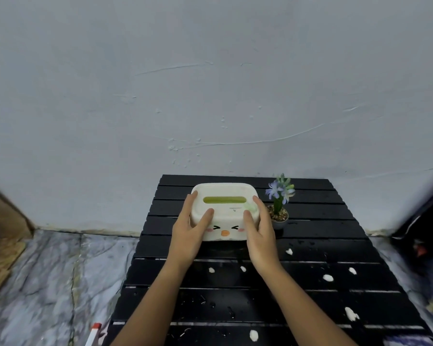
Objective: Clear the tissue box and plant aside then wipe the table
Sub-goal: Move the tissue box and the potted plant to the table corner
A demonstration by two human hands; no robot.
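A cream tissue box [225, 211] with a green slot on top and a cartoon face on its front stands near the far end of the black slatted table [310, 245]. My left hand [189, 233] grips its left side and my right hand [259, 233] grips its right side, thumbs on the lid. Just right of the box, a small grey pot holds a plant [279, 203] with purple flowers. White blobs [328, 277] and water drops lie scattered over the near slats.
A pale wall rises right behind the table. Marble-patterned floor lies to the left, with a wooden panel [3, 233] at the far left. A white bottle with a red part [94, 334] shows at the table's near left corner. Dark objects [420, 233] stand at the right.
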